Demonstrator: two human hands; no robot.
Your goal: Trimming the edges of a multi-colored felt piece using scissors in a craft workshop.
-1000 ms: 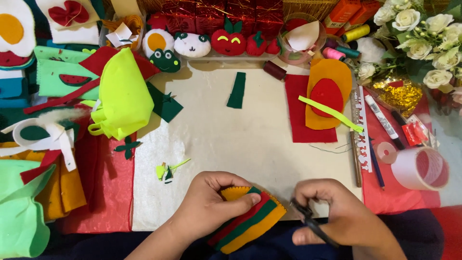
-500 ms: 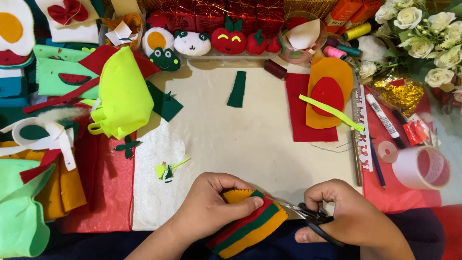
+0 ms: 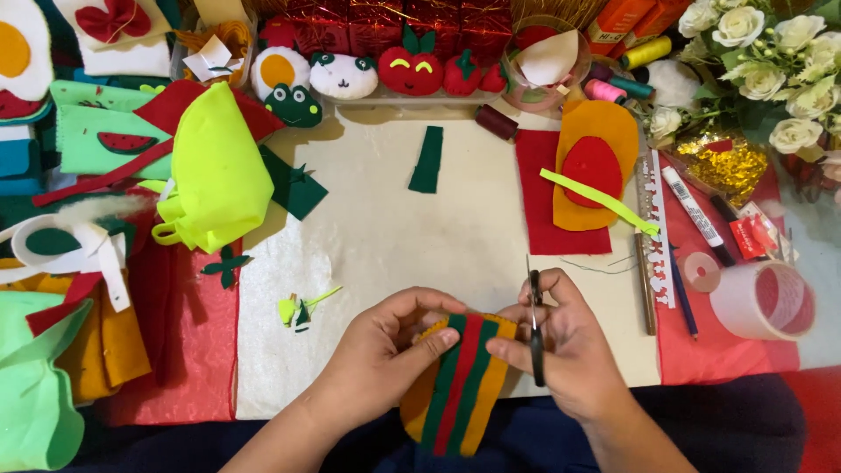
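Left hand (image 3: 385,359) gripped orange felt piece with green and red stripes (image 3: 460,385) above cream counter (image 3: 385,236). Right hand (image 3: 561,350), grasping black-handled scissors (image 3: 534,328), had swung them upright against the felt's upper edge.

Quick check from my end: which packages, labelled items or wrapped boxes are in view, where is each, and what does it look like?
Wrapped boxes: top centre edge, a row of shiny red foil blocks.
Orange cartons: top right, tilted, rectangular.
Small red packet: right side, on the red felt by the tape roll, flat with a white patch.
White marker: right of the ruler, long, labelled barrel.
No screens or signs.
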